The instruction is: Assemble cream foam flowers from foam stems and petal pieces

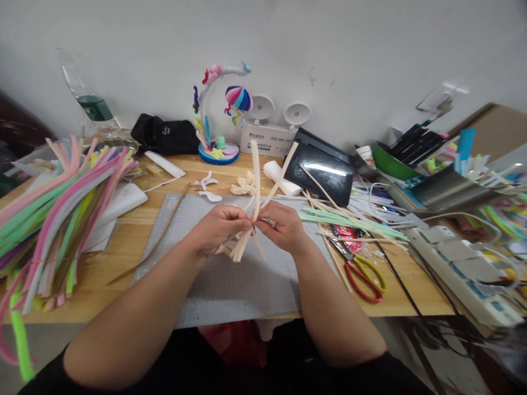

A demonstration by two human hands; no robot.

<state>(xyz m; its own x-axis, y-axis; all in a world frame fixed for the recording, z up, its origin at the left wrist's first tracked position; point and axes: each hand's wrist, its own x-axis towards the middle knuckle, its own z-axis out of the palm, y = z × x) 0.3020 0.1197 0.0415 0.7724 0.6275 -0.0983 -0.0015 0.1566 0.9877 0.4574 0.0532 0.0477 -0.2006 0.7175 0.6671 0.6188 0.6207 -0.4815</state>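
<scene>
Several cream pipe cleaners [256, 175] are gathered in a bundle between my two hands, above a grey cutting mat [242, 296]. My left hand [226, 226] pinches the bundle near its middle. From the other side, my right hand [283, 226] pinches the same spot, its fingertips almost touching the left ones. Two long stems rise above the fingers, and shorter ends hang below. Behind my hands lie looped cream pieces [244, 184] and small white shaped pieces [209, 186].
Bundles of coloured pipe cleaners [61, 219] cover the left side. To the right are scissors [362, 274], mint green stems [354, 224] and a power strip [465, 274]. A balloon ornament [219, 151] and a black tablet-like object [321, 167] stand at the back.
</scene>
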